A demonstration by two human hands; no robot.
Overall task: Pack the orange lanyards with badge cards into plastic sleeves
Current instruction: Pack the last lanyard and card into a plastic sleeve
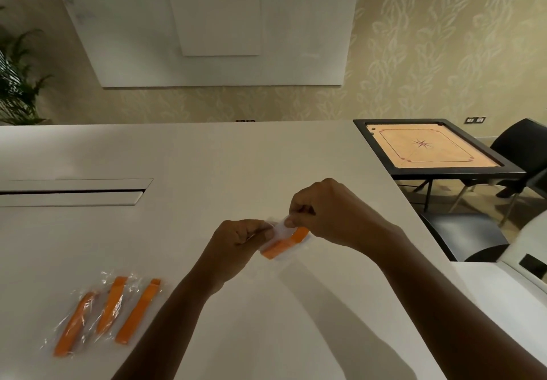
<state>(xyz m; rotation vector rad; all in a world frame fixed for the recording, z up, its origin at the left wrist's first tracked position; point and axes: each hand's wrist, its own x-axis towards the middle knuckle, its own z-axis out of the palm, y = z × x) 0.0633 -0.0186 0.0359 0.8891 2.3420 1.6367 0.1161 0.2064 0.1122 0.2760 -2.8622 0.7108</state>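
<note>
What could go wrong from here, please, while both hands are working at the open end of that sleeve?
1. The left hand and right hand pinch only the thin mouth of the plastic sleeve; it might tear or slip from the grip.
2. The orange lanyard inside could slide back out.
3. The packed lanyards lie close to the left forearm, which may brush them.

Left hand point(236, 239) and right hand point(322, 211) raised together, fingers pinching.

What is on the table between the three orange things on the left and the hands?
Nothing. In the head view, only bare white table lies between the three packed lanyards and the left hand; the left forearm passes just beside them.
</note>
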